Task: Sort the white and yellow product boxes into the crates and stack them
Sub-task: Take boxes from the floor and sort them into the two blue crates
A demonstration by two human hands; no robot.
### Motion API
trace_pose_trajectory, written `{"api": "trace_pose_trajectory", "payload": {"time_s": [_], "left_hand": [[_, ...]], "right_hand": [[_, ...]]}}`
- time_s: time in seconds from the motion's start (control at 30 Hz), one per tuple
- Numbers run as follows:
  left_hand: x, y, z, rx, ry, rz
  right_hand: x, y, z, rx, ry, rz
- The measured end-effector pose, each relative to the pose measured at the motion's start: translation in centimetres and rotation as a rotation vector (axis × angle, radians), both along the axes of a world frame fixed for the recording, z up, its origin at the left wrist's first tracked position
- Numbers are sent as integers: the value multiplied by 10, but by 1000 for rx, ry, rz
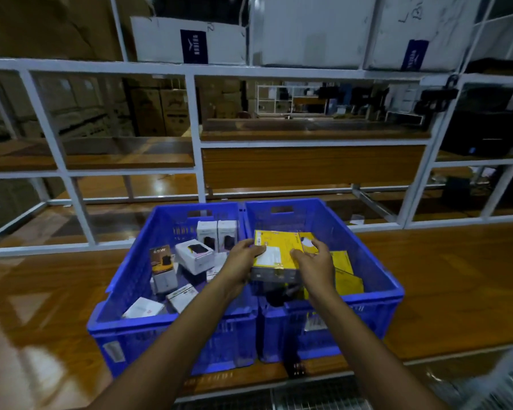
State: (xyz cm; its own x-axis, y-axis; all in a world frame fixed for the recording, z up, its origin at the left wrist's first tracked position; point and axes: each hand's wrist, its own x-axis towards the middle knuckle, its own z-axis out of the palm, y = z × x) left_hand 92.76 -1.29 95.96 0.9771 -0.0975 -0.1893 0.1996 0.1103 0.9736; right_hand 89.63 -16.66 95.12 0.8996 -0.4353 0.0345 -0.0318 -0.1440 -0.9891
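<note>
seemingly the sorting is well under way but unfinished: white boxes (194, 255) are seen lying mostly loose and unstacked in the left crate (131, 291), while other yellow boxes (347, 276) are gathered in the right crate (376, 279) on the table (442, 276). one yellow box (279, 253) is held over the right crate, with the grip of the left hand (243, 255) and of the right hand (314, 261) clamped on its two ends.
</note>
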Motion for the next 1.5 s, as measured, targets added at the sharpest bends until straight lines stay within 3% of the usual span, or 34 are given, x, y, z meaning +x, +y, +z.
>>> {"api": "trace_pose_trajectory", "payload": {"time_s": [0.17, 0.33, 0.57, 0.73, 0.93, 1.17, 1.33, 1.5], "left_hand": [[6, -41, -3, 149, -21, -68], [22, -63, -18, 312, -70, -77], [21, -72, -27, 620, -250, 119], [20, -73, -49, 962, -381, 20], [18, -88, -57, 1297, -366, -171], [18, -87, -60, 1222, -347, -129], [2, -85, -62, 1221, -401, -43], [-24, -87, -66, 1282, -427, 33]], "right_hand": [[7, -43, -1, -56, 83, -28], [20, -67, -9, -197, 195, 79], [34, -75, -26, -356, 40, 112], [39, -74, -44, -555, 43, 168], [41, -76, -49, -650, 78, 231], [33, -76, -48, -689, 22, 252], [36, -70, -51, -1062, 194, 609], [38, -66, -47, -1155, 297, 750]]}}
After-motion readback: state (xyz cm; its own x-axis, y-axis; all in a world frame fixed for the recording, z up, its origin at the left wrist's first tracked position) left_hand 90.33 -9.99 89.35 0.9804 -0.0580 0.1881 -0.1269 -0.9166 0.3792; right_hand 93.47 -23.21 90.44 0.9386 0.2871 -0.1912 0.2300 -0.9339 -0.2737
